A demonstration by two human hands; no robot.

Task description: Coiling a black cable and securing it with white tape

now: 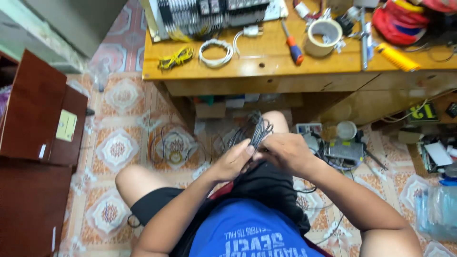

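A bundle of thin black wires [258, 133] rises from between my two hands, just above my lap. My left hand [233, 162] pinches the bundle from the left with its fingers closed on the strands. My right hand [285, 151] grips the same bundle from the right, knuckles up. Both hands touch each other at the wires. Loose ends of the wires fan out toward the underside of the wooden workbench [266, 78]. My knees, black shorts and blue shirt lie below the hands.
On the workbench lie a white wire coil [215, 51], a yellow wire bundle [176, 58], a screwdriver [292, 44], a tape roll [323, 37] and red cable [397, 24]. A dark wooden cabinet [33, 143] stands left. Wires and electrical parts litter the patterned tile floor [119, 147].
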